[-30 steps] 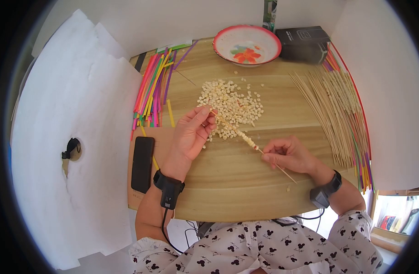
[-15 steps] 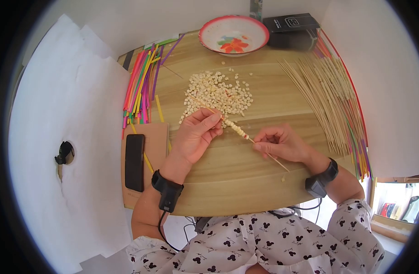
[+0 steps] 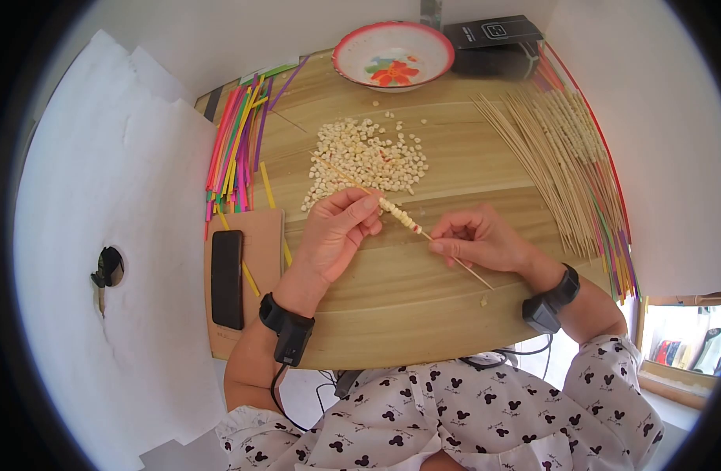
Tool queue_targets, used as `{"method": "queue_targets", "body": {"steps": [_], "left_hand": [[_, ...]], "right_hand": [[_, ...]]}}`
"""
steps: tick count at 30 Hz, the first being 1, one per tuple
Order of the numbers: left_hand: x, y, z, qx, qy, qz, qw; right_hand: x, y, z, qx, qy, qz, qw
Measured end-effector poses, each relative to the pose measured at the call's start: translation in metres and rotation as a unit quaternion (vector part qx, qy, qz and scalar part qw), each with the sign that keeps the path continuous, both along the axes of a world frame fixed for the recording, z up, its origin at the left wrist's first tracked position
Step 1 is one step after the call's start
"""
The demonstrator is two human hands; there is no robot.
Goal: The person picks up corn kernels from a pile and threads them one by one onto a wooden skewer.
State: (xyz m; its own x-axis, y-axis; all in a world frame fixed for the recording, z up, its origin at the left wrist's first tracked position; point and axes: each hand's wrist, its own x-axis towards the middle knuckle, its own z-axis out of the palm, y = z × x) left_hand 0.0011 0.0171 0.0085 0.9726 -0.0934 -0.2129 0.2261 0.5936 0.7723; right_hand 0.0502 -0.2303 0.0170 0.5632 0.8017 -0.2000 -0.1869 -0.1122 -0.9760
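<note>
A thin wooden skewer (image 3: 477, 278) slants across the middle of the table between my two hands. My left hand (image 3: 334, 228) pinches its upper part, thumb against fingers. Small pale kernel-like pieces (image 3: 399, 214) are threaded in a row just below that pinch, with a reddish one near the row's lower end. My right hand (image 3: 480, 241) is closed on the bare lower part of the skewer, just past the row. Behind my left hand lies a loose pile of the same pale pieces (image 3: 364, 153); the skewer's far end reaches over it.
Many bare skewers (image 3: 545, 173) lie at the right, beside filled ones (image 3: 572, 125). Coloured strips (image 3: 239, 149) lie at the left, above a phone (image 3: 227, 279) on a brown notebook (image 3: 271, 235). A red-rimmed bowl (image 3: 352, 67) and black box (image 3: 494, 31) stand at the back.
The view has shifted slightly, so the table things appear a little further left and up. Both hands keep their pinch on the skewer, with little visible movement.
</note>
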Motion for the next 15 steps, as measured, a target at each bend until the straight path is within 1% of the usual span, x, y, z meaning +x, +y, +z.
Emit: {"method": "queue_targets", "body": {"steps": [7,15], "left_hand": [[0.0003,0.0011,0.0014,0.003,-0.005,0.014,1.000],[0.0006,0.0013,-0.0010,0.019,-0.014,0.016,1.000]], "right_hand": [[0.0033,-0.0004,-0.0026,0.032,0.008,-0.007,0.999],[0.0029,0.0003,-0.0013,0.031,0.009,-0.003,0.999]]}}
